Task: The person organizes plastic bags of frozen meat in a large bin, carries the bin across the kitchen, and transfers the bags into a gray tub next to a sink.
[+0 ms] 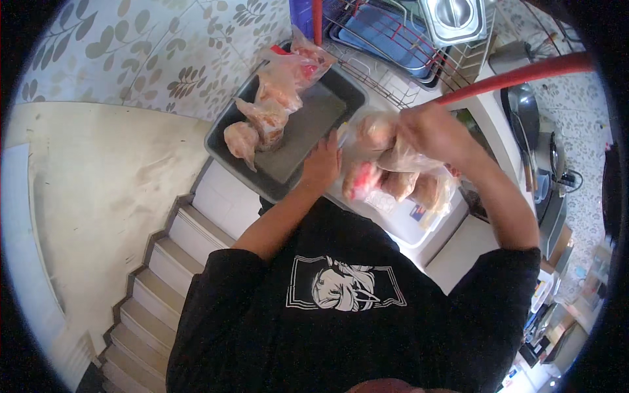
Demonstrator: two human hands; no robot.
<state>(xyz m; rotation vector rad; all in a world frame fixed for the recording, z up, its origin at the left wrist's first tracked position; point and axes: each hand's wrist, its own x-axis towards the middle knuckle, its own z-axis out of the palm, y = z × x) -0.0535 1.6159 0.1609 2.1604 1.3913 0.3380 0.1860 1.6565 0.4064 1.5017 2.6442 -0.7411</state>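
My left hand (pixel 323 159) rests at the right rim of a grey plastic tub (pixel 226 162), its fingers near a clear plastic bag; whether it grips anything is not clear. Along the tub's left side lie several knotted plastic bags of reddish-brown contents (pixel 241 139). My right hand (pixel 427 130), somewhat blurred, is closed on the top of a clear plastic bag (pixel 408 152) over a white plastic container (pixel 415 238). Several more filled bags (pixel 398 184), one with a bright red part, lie on that container. What the bags hold cannot be told exactly.
A red wire rack (pixel 378 86) with a blue tray (pixel 388 37) and a lidded steel pan (pixel 454 19) stands beyond the tub. A red pole (pixel 521 76) crosses at the right. Stairs (pixel 162 275) descend at the lower left beside a wall (pixel 108 172).
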